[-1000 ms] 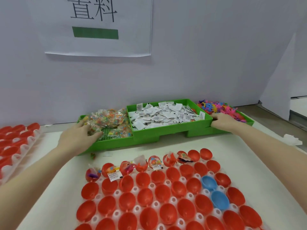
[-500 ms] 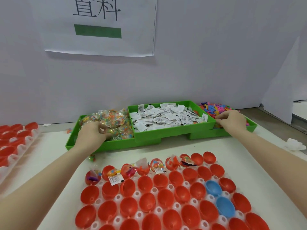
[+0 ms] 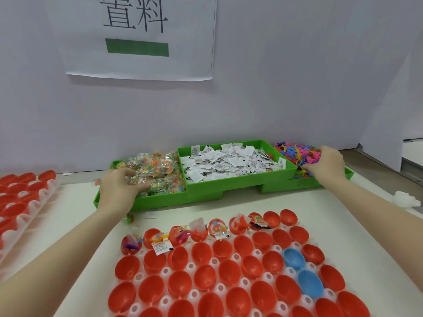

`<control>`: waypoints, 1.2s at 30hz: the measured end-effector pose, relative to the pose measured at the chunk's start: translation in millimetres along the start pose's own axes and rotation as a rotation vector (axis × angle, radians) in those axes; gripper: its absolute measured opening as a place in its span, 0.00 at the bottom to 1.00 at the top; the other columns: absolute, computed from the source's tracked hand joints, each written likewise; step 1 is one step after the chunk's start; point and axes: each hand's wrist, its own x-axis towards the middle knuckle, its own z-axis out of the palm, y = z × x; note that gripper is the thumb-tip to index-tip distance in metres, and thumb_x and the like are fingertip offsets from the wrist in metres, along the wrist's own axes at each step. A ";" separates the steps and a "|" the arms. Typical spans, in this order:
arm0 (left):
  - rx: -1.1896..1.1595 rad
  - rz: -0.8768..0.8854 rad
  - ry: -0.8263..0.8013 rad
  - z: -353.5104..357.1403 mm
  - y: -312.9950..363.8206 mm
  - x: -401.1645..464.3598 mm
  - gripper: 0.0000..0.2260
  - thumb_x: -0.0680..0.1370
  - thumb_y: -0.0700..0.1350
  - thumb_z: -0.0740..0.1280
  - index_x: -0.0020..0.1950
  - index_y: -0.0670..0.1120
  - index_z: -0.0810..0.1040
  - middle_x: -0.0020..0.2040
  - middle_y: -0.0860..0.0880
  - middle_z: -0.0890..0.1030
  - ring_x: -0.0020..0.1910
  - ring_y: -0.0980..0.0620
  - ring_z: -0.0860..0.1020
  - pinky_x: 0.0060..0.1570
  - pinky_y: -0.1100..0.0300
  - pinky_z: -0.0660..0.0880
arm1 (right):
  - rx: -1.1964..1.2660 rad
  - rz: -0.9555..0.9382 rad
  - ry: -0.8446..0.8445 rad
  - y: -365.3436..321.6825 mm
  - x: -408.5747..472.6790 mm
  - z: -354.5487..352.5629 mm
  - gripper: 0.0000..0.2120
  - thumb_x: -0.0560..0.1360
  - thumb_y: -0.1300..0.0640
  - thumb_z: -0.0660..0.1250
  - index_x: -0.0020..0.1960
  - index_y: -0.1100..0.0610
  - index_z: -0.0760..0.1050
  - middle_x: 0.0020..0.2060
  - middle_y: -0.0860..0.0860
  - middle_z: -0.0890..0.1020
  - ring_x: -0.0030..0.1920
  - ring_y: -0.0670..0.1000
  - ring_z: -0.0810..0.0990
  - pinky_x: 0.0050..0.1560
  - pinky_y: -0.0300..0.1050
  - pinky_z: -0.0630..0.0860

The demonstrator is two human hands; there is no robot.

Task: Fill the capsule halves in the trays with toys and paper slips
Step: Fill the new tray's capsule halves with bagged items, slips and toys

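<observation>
Glossy red plastic capsule halves (image 3: 201, 278), egg-shaped and hollow, sat open side up in a translucent white moulded tray (image 3: 246, 282) on the pale tabletop (image 3: 75, 216), with two sky-blue plastic halves (image 3: 302, 271) among them at the right. In the tray's far row most cups already held crinkly clear packets of coloured bits and small white printed slips (image 3: 161, 246); their fine print was too small to read. A second tray of red halves (image 3: 20, 197) lay at the left edge. Behind stood three bright green rigid plastic bins: the left bin (image 3: 160, 201) heaped with shiny cellophane toy packets (image 3: 158, 170), the raised middle bin (image 3: 238, 181) full of folded white paper slips (image 3: 229, 163) with black printing, the right bin (image 3: 297, 186) piled with spiky pink, blue and orange plastic toys (image 3: 295, 151). On the grey wall hung a white paper sheet (image 3: 142, 37) printed with the large characters "置料" above a solid green bar. The left hand (image 3: 119, 188) reached forward, bare forearm extended, fingers curled down into the packets and gripping some. The right hand (image 3: 325, 165) stretched to the right bin, knuckles up, fingers curled onto the spiky toys; whether it actually held any could not be told. A crumpled white scrap (image 3: 406, 199) lay at the far right.
</observation>
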 end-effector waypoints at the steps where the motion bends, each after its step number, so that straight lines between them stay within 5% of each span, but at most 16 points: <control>1: 0.013 -0.004 0.007 -0.4 0.4 -0.5 0.19 0.67 0.44 0.76 0.52 0.35 0.79 0.51 0.36 0.79 0.47 0.42 0.76 0.47 0.53 0.69 | -0.014 0.015 0.006 0.6 0.1 -1.0 0.25 0.68 0.61 0.74 0.60 0.69 0.70 0.57 0.65 0.74 0.58 0.64 0.72 0.56 0.54 0.68; 4: 0.076 0.024 -0.013 -2.1 0.5 -2.0 0.11 0.69 0.44 0.75 0.34 0.40 0.76 0.31 0.40 0.73 0.32 0.46 0.67 0.31 0.57 0.63 | -0.013 0.030 0.063 1.6 -1.3 -5.3 0.20 0.70 0.59 0.72 0.55 0.71 0.72 0.54 0.66 0.76 0.54 0.64 0.74 0.53 0.54 0.69; 7: 0.106 0.069 -0.033 -4.7 -2.1 -3.0 0.14 0.71 0.45 0.72 0.33 0.35 0.79 0.26 0.39 0.71 0.27 0.47 0.62 0.27 0.58 0.59 | 0.152 0.001 0.199 -4.6 -3.2 -11.5 0.10 0.75 0.61 0.66 0.50 0.68 0.79 0.47 0.64 0.81 0.47 0.59 0.77 0.48 0.47 0.70; 11: 0.093 0.156 0.060 -7.4 -4.8 -4.2 0.15 0.73 0.44 0.70 0.30 0.36 0.77 0.27 0.34 0.74 0.27 0.45 0.63 0.29 0.58 0.60 | 0.322 -0.127 0.140 -39.5 -8.0 -15.3 0.09 0.76 0.63 0.60 0.49 0.61 0.79 0.45 0.57 0.82 0.44 0.56 0.78 0.47 0.46 0.73; 15: 0.123 0.201 0.048 -8.5 -3.4 -4.8 0.14 0.74 0.44 0.70 0.34 0.34 0.79 0.29 0.37 0.76 0.28 0.45 0.66 0.29 0.61 0.62 | 0.166 -0.421 -0.311 -86.5 -24.5 -10.3 0.08 0.75 0.56 0.64 0.51 0.54 0.80 0.32 0.43 0.74 0.35 0.46 0.72 0.36 0.39 0.66; 17: 0.123 0.224 0.010 -9.7 -2.7 -5.4 0.12 0.73 0.43 0.70 0.35 0.35 0.80 0.31 0.40 0.77 0.29 0.46 0.69 0.29 0.60 0.63 | -0.018 -0.500 -0.442 -101.8 -34.3 -3.5 0.13 0.71 0.51 0.68 0.55 0.50 0.78 0.32 0.41 0.70 0.38 0.48 0.71 0.38 0.41 0.65; 22: 0.169 0.204 -0.082 -15.0 -6.0 -5.5 0.07 0.72 0.40 0.72 0.39 0.35 0.82 0.37 0.39 0.81 0.37 0.45 0.73 0.39 0.56 0.67 | -0.214 -0.518 -0.420 -113.8 -44.4 20.3 0.19 0.70 0.45 0.70 0.59 0.49 0.77 0.59 0.50 0.78 0.55 0.53 0.76 0.47 0.44 0.71; 28: 0.180 0.101 -0.102 -23.0 -6.7 -1.6 0.10 0.72 0.33 0.66 0.51 0.39 0.81 0.49 0.42 0.82 0.52 0.43 0.78 0.53 0.55 0.71 | -0.245 -0.554 -0.198 -112.2 -46.9 25.6 0.09 0.75 0.50 0.63 0.48 0.49 0.82 0.42 0.50 0.83 0.38 0.51 0.75 0.28 0.38 0.59; 32: 0.059 0.094 -0.017 -24.5 -4.0 -8.0 0.14 0.71 0.28 0.63 0.51 0.39 0.81 0.48 0.41 0.82 0.48 0.46 0.78 0.48 0.57 0.71 | 0.062 -0.363 -0.124 -111.4 -42.9 19.5 0.07 0.72 0.52 0.66 0.44 0.52 0.82 0.34 0.49 0.80 0.37 0.51 0.75 0.32 0.40 0.67; 36: -0.174 0.097 0.104 -26.0 4.2 -15.9 0.07 0.73 0.33 0.68 0.49 0.40 0.81 0.47 0.42 0.81 0.46 0.48 0.79 0.46 0.58 0.71 | 0.698 -0.093 -0.211 -115.8 -45.6 -0.2 0.07 0.67 0.58 0.74 0.33 0.56 0.78 0.19 0.45 0.73 0.20 0.41 0.68 0.25 0.34 0.68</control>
